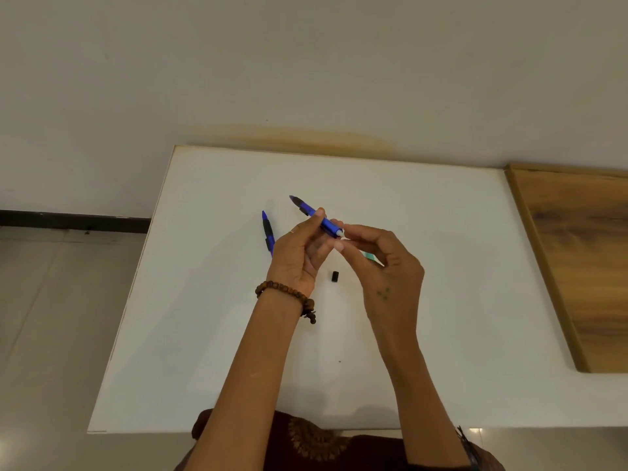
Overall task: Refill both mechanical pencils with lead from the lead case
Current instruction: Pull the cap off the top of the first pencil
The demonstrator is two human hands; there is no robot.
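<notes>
Two pencils: left hand [299, 256] gripped one pencil [316, 215] — right hand [384, 266] pinched at its end; second pencil [268, 232] half hidden — lead unseen.

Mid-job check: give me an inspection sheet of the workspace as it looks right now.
Surface: white table.
Job's things: held pencil raised, tip away; second pencil lies on table; black cap on table; teal item behind right hand, identity unclear.
Clutter: nothing seen.
Hands: left hand grips held pencil; right hand pinches at its white rear end.
Cables: nothing seen.
Surroundings: wooden board at right; tiled floor.
</notes>
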